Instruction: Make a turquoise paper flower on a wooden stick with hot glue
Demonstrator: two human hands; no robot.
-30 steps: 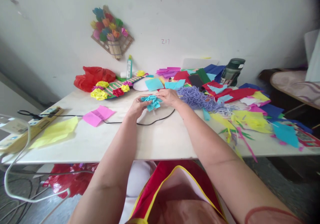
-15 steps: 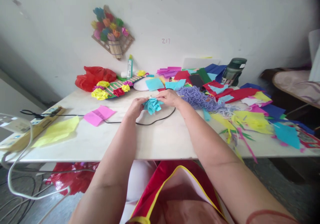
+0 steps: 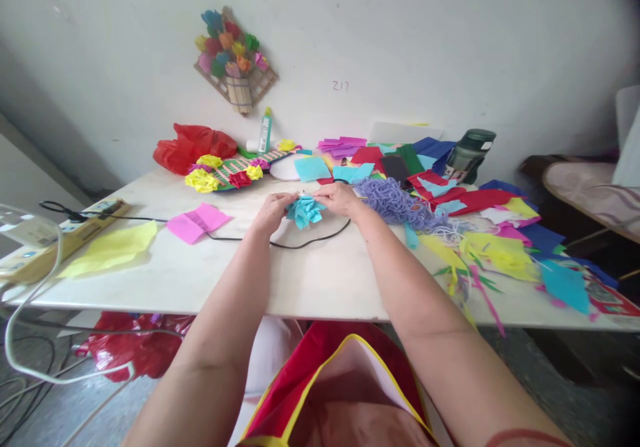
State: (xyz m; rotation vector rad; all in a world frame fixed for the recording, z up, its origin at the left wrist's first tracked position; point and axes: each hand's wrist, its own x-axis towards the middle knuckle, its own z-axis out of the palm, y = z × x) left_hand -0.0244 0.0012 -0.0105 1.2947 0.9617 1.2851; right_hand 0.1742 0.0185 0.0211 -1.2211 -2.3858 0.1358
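Note:
A ruffled light-blue paper flower is held just over the table between my two hands. My left hand pinches its left edge near the top, with the fingertips pressed together. On the other side, my right hand is closed on the flower's upper right edge. A black cable runs across the table below the flower. Close to my right hand lies a heap of purple yarn. The hidden fingertips leave the exact grip on the paper unclear.
A decorated board with paper flowers, a red plastic bag and a glue tube are at the back left. Pink paper, yellow paper and a power strip lie left. Coloured paper and a dark bottle stand right.
The camera view has tilted and shifted slightly. Both hands keep hold of the blue paper flower, in nearly the same place and pose.

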